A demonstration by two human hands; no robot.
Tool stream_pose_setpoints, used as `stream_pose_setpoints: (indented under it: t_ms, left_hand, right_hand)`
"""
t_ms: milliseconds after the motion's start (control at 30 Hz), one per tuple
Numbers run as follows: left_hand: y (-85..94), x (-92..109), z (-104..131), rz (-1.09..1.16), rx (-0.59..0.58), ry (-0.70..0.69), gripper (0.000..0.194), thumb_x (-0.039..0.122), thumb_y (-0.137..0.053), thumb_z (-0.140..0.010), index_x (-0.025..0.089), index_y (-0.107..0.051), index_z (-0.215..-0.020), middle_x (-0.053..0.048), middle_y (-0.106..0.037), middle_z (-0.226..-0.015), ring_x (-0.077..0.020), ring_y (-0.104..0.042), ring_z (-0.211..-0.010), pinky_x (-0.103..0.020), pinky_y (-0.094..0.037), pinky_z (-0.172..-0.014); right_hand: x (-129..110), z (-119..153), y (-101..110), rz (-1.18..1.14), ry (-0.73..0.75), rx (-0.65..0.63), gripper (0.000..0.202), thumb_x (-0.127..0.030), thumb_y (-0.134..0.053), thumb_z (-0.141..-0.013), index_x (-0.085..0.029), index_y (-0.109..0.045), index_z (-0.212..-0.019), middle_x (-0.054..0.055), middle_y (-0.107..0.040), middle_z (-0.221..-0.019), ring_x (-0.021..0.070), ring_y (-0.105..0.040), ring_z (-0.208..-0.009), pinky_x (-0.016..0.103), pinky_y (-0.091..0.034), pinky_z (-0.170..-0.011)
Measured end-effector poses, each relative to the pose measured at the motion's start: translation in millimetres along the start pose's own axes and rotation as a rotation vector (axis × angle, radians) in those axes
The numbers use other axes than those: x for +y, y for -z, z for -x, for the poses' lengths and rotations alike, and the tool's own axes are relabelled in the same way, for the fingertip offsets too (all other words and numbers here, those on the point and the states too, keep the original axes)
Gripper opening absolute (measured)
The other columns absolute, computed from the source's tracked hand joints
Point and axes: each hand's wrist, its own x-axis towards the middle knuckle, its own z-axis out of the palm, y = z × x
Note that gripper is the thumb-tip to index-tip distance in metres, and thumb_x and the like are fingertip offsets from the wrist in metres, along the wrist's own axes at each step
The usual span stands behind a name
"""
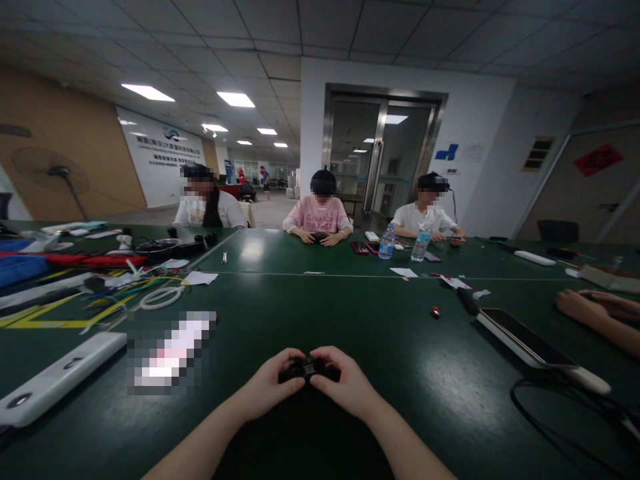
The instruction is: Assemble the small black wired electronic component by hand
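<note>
Head view: a small black part (307,368) is pinched betw. left hand (270,387) and right hand (345,387), fingers of both curled on it, just above the green table (380,347). A red bit (435,311) is seen well beyond the part to its right, a white bar (55,383) well to its left.

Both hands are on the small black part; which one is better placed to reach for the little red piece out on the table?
Probably the right hand: the red piece lies ahead on its side, while the left hand would have to cross over the small black part.
</note>
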Motion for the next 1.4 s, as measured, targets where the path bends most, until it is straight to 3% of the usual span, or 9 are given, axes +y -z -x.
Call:
stream_pose_setpoints:
  t_ms: [200, 567, 1033, 1400]
  left_hand:
    - [-1.7, 1.3, 0.0, -0.06, -0.003, 0.023, 0.034, 0.023, -0.059, -0.077, 0.019, -0.047, -0.109, -0.002, -0.06, -0.095, -0.0183, -0.058, -0.089, -0.029, -0.044, -0.077]
    - [-1.2, -3.0, -0.2, -0.105, -0.006, 0.044, 0.037, 0.024, -0.058, -0.076, 0.019, -0.045, -0.111, -0.001, -0.06, -0.09, -0.017, -0.058, -0.083, -0.028, -0.045, -0.072]
    - [0.2, 0.8, 2.0, -0.086, -0.004, 0.032, 0.035, 0.022, -0.057, -0.076, 0.02, -0.047, -0.11, -0.002, -0.06, -0.096, -0.0185, -0.058, -0.088, -0.03, -0.045, -0.076]
    - [-1.2, -4.1, -0.7, -0.073, 0.022, -0.023, 0.034, 0.022, -0.058, -0.075, 0.02, -0.048, -0.107, -0.002, -0.06, -0.097, -0.019, -0.057, -0.091, -0.031, -0.044, -0.08]
  right_hand:
    - [-0.4, 0.5, -1.3, 0.017, -0.005, -0.026, 0.031, -0.028, -0.066, -0.07, -0.025, -0.061, -0.1, 0.002, -0.06, -0.102, 0.0193, -0.055, -0.098, 0.034, -0.043, -0.086]
    - [4.4, -1.0, -3.0, 0.012, 0.045, -0.027, 0.022, -0.026, -0.067, -0.07, -0.023, -0.064, -0.092, 0.002, -0.058, -0.104, 0.0186, -0.055, -0.098, 0.033, -0.042, -0.087]
    - [-4.0, 1.9, -1.3, 0.035, 0.007, -0.045, 0.022, -0.025, -0.065, -0.071, -0.025, -0.062, -0.093, 0.001, -0.057, -0.104, 0.0184, -0.054, -0.098, 0.034, -0.043, -0.086]
    - [0.7, 0.5, -3.5, 0.01, 0.063, -0.023, 0.02, -0.023, -0.065, -0.071, -0.023, -0.062, -0.091, 0.003, -0.055, -0.109, 0.0177, -0.051, -0.105, 0.034, -0.039, -0.093]
